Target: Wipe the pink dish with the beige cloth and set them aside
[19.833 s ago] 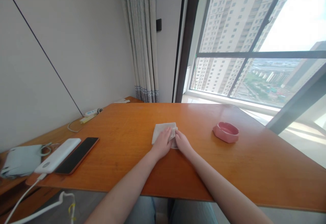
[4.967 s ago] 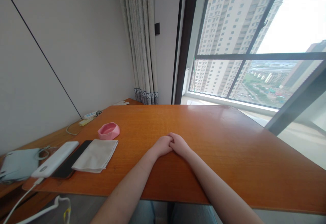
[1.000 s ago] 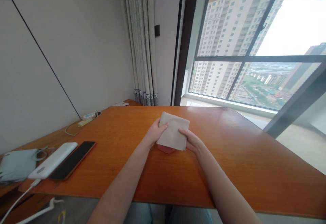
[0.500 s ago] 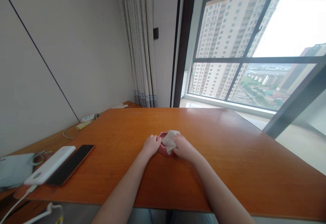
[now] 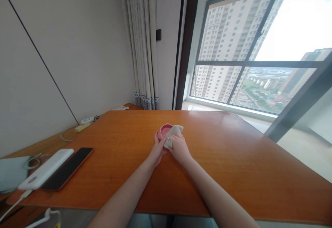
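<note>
I have both hands working close together over the middle of the wooden worktop (image 5: 228, 172), about midway between its left and right edges. The left hand (image 5: 157, 149) is closed around the left and near side of a pink dish (image 5: 165, 130), thumb lying along the rim. From my camera the dish shows its hollow, tipped a little towards me; I cannot tell whether its base touches the wood.

The right hand (image 5: 180, 149) grips a bunched, pale cloth (image 5: 176, 130), which I see lying over the dish's right side and covering part of the rim. One fold of it hangs at the near side, between the two hands. The right fingertips are partly hidden in it.

Towards the worktop's near left corner I have a white power bank (image 5: 48, 168) with a white cable (image 5: 25, 195) plugged into its near end. A phone (image 5: 68, 169), dark screen upward, lies just beside it on the right, well apart from the hands. Past the left edge I can see a pale pouch (image 5: 12, 173) and, farther back by the wall, a power strip (image 5: 87, 120). A grey curtain (image 5: 144, 48) hangs beyond the far left corner.
</note>
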Motion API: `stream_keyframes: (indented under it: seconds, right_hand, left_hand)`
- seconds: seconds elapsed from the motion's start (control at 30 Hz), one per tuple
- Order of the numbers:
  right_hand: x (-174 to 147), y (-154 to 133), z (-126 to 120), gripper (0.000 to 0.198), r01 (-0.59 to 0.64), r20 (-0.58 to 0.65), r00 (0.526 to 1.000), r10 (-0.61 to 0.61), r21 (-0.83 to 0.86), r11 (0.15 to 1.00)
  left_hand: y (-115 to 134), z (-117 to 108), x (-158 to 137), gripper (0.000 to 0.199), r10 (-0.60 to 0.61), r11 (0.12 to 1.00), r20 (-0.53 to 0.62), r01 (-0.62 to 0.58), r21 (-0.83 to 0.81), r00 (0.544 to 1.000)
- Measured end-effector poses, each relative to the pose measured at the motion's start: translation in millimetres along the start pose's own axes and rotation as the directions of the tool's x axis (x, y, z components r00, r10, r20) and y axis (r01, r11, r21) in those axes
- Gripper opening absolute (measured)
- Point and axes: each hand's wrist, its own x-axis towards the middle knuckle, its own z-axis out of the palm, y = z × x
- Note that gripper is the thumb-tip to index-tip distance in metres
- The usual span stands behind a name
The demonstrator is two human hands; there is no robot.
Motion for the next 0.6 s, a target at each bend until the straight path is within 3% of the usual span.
stream_keyframes:
  seconds: [0.07,0.13,0.23,0.37,0.47,0.6]
  right_hand:
    - [-1.3,-4.5,3.9,0.008,0.013,-0.039,0.999,-0.014,-0.010,1.000]
    - [-2.8,-6.7,6.6,0.008,0.031,-0.030,0.999,-0.031,0.015,0.999]
    - [-2.2,-4.2,6.2,0.008,0.055,0.020,0.998,-0.056,0.045,0.997]
    - [0.7,3.2,-1.3,0.002,0.129,0.095,0.986,-0.137,0.082,0.988]
    - [0.5,4.7,-4.9,0.005,0.188,0.097,0.976,-0.193,0.062,0.980]
    - [-1.4,1.7,-0.7,0.007,0.210,0.052,0.976,-0.210,0.002,0.978]
  left_hand:
    - [1.7,7.0,-6.2,0.065,-0.039,0.985,-0.007,0.038,-0.166,0.999]
    - [3.7,8.1,-9.3,0.063,-0.080,0.977,-0.027,0.073,-0.200,0.996]
    - [6.2,-0.1,-5.5,0.057,-0.118,0.986,-0.047,0.112,-0.122,0.992]
    - [9.8,-21.1,9.3,0.047,0.054,0.997,-0.071,-0.050,0.054,0.996]
    - [13.5,-36.5,19.1,0.039,0.143,0.975,0.010,-0.143,0.172,0.990]
    - [13.5,-36.9,18.6,0.050,0.136,0.979,-0.032,-0.130,0.155,0.990]
